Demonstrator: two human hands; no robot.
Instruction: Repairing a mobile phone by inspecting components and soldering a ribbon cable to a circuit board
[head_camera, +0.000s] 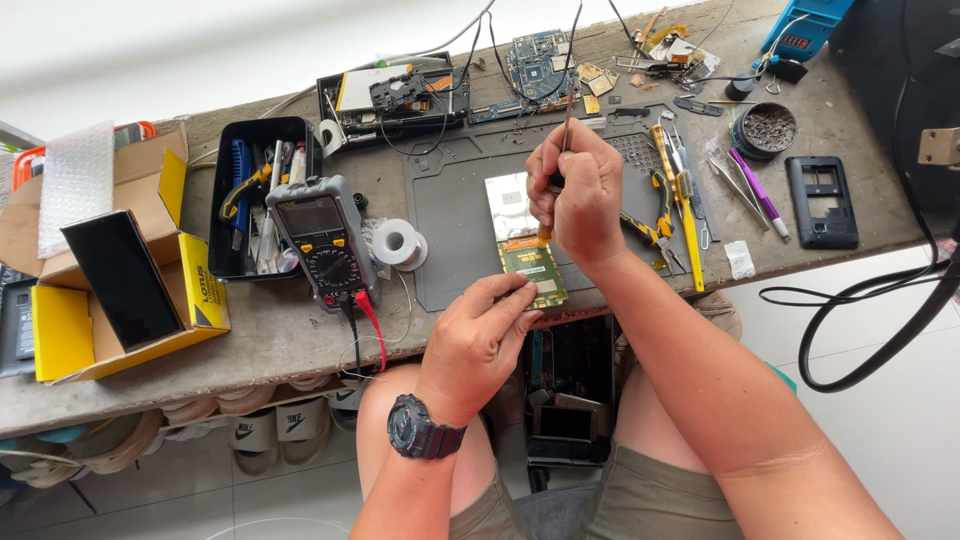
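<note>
The tabletop (300, 330) is a worn grey slab with scuffed, stained patches, set against a white wall; pale floor shows below its front edge. A dark grey work mat (460, 215) lies at its centre.

The person sits at the front edge, knees under the slab. The left hand (478, 345), with a dark wristwatch (420, 428) on the wrist, pinches the near edge of a small green circuit board (533, 268) between thumb and fingers; the board lies flat on the mat's front margin. The right hand (575, 195) is closed around a soldering iron (555, 170), its tip resting on the board's far end. The iron's cable runs back across the tabletop.

Left of the mat stands a grey multimeter (322, 238) with red and black leads, beside a spool of solder wire (398, 242). A black tray of hand tools (255, 200) sits further left, then an open yellow cardboard box (110, 280). Right of the mat lie pliers (655, 215), tweezers and a black phone frame (822, 200). Bare circuit boards (535, 60) lie along the back. Sandals are stored beneath the tabletop.
</note>
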